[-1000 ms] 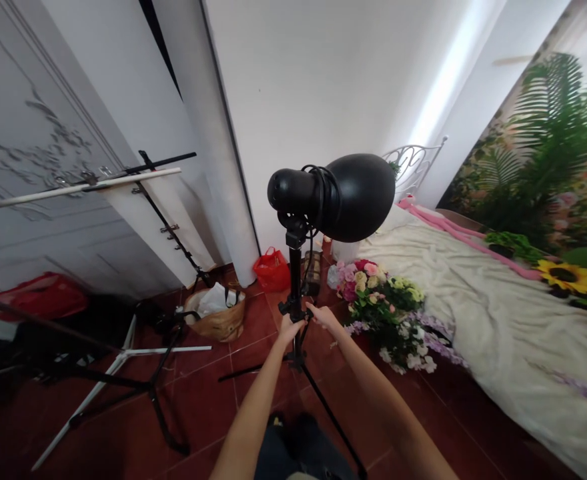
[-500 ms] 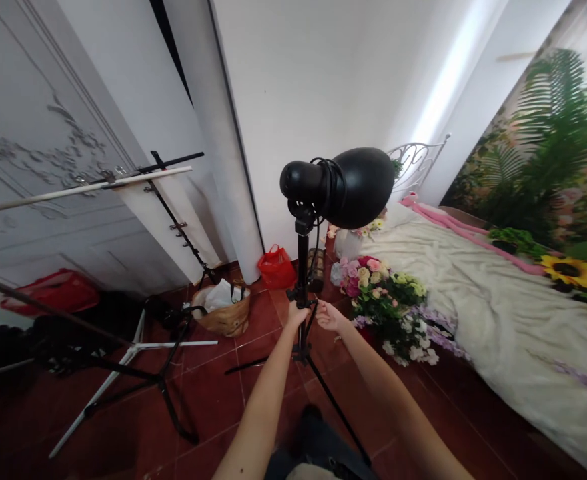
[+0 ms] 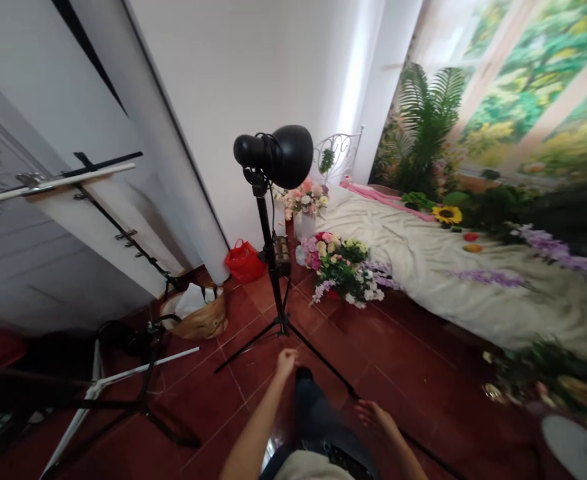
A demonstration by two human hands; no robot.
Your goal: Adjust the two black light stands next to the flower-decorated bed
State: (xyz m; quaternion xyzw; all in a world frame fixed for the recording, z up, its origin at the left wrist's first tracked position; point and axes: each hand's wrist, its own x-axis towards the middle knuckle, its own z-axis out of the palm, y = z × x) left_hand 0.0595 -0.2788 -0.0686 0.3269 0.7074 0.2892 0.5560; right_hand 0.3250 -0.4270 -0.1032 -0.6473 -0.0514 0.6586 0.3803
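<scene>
A black lamp (image 3: 293, 157) with a coiled cord sits on top of a black light stand (image 3: 276, 287), whose legs are spread on the red tiled floor. My left hand (image 3: 287, 361) is off the stand, just below its base in view, with its fingers curled in; nothing shows in them. Lower right, my right hand (image 3: 369, 412) has its fingers apart beside the end of a stand leg. No object shows in it.
Flowers (image 3: 346, 267) lie beside a bed with a cream blanket (image 3: 423, 267). A red bag (image 3: 245, 261) and a woven basket (image 3: 203, 320) stand behind the stand. White and black stand legs (image 3: 103, 383) spread at left; more flowers (image 3: 543, 380) at lower right.
Both my hands have come away from the stand's pole and moved down toward my body, the right one farther right. The view has turned right, and the lamp appears smaller and farther off.
</scene>
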